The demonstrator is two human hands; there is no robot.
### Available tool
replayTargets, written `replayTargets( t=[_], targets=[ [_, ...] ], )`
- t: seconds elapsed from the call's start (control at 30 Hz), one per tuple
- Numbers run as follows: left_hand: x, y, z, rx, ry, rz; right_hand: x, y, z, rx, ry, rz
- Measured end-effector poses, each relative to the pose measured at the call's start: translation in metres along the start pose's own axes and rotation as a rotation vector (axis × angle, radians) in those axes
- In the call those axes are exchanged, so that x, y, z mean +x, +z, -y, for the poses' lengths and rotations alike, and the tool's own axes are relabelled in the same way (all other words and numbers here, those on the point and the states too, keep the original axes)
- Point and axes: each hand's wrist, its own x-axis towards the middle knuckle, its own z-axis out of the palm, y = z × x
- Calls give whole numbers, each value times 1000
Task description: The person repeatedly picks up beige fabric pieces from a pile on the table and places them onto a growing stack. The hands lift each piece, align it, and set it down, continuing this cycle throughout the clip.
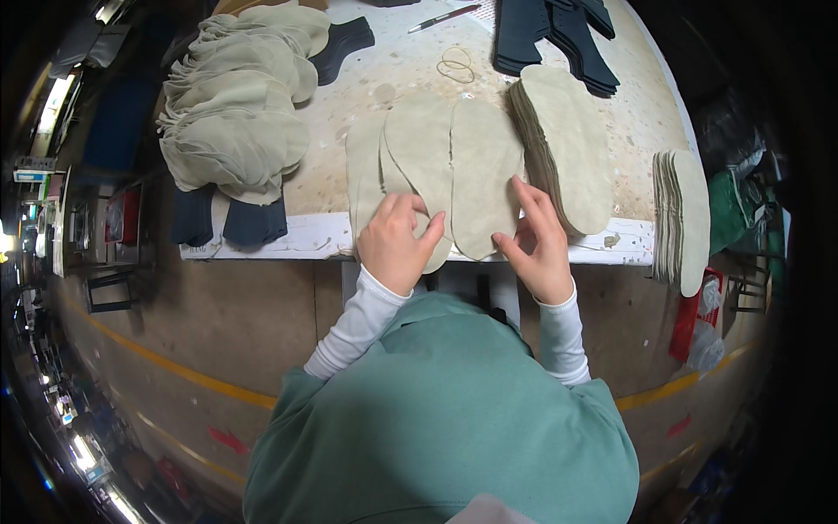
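Observation:
Three beige, insole-shaped sheets lie side by side at the table's near edge: a left sheet (364, 153), a middle sheet (421, 131) and a right sheet (487, 166). The left and middle ones overlap a little. Over the lower part of these two rests my left hand (399, 242), fingers bent and thumb apart, gripping nothing that I can see. My right hand (538, 244) is at the lower right side of the right sheet, thumb and fingers spread, their tips at its edge. Just right of that sheet stands a thick, neat stack of the same beige pieces (572, 148).
A loose heap of beige pieces (240, 105) covers the table's left side, with dark pieces (255, 220) under it. Another beige stack (681, 223) is at the right edge. Dark cut pieces (559, 39), rubber bands (455, 65) and a pen (443, 18) lie farther back.

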Motion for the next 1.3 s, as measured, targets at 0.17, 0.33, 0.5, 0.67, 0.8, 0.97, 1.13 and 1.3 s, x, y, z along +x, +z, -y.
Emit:
replayTargets(
  t=[0.17,0.33,0.5,0.67,0.8,0.97,1.13,1.3],
  targets=[
    [-3,-16,11,-62,-31,122,-2,-6,-3,44,2,34],
    [-3,-59,40,-221,-179,357,-8,-14,-2,92,78,132],
    [-14,-61,49,-498,-277,350,-9,-10,-1,46,91,115],
    [-12,-51,50,-1003,-379,333,-7,1,3,40,66,154],
    [-20,-49,46,-1092,-419,355,-11,2,9,557,326,162],
    [-36,-39,41,-1075,-382,427,-6,-12,5,1133,530,148],
    [-50,-42,43,-1192,-514,592,0,-7,-1,1667,575,229],
    [-62,-47,38,-1260,-689,687,1,22,10,1156,456,412]
  ],
)
